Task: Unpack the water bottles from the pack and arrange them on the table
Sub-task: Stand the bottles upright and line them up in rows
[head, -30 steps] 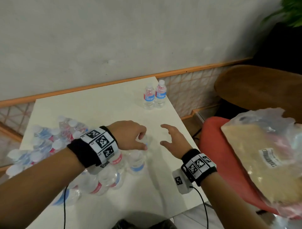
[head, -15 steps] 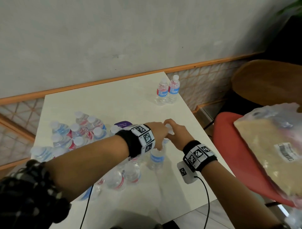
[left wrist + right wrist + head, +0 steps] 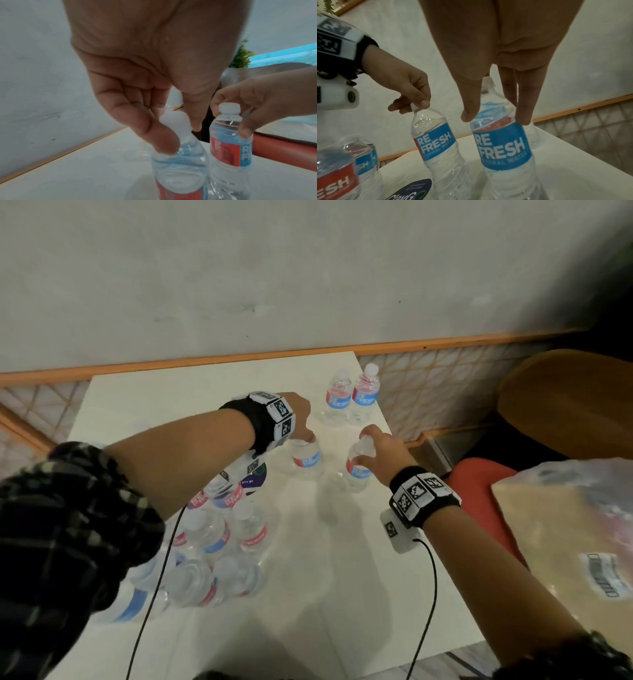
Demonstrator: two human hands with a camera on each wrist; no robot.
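Observation:
On the white table (image 3: 154,395) my left hand (image 3: 306,436) pinches the cap of a clear water bottle (image 3: 307,462) with a red and blue label. Beside it, my right hand (image 3: 364,447) grips the neck of a second bottle (image 3: 356,472). Both bottles are upright, just in front of two bottles (image 3: 351,398) standing at the far right corner. The left wrist view shows my left hand (image 3: 178,129) on the white cap. In the right wrist view my right hand (image 3: 495,117) straddles the bottle (image 3: 503,147). The opened pack (image 3: 219,542) with several bottles lies to the left.
The table's right edge runs close to the held bottles, with a red seat (image 3: 479,477) beyond it. A clear bag (image 3: 565,542) with tan contents lies on that seat, behind it a brown chair (image 3: 565,398). A dark round sticker (image 3: 257,474) lies by the pack.
Both hands left the pack and moved toward the far right corner. Each now holds its own bottle, where before they met over one bottle at the pack's edge.

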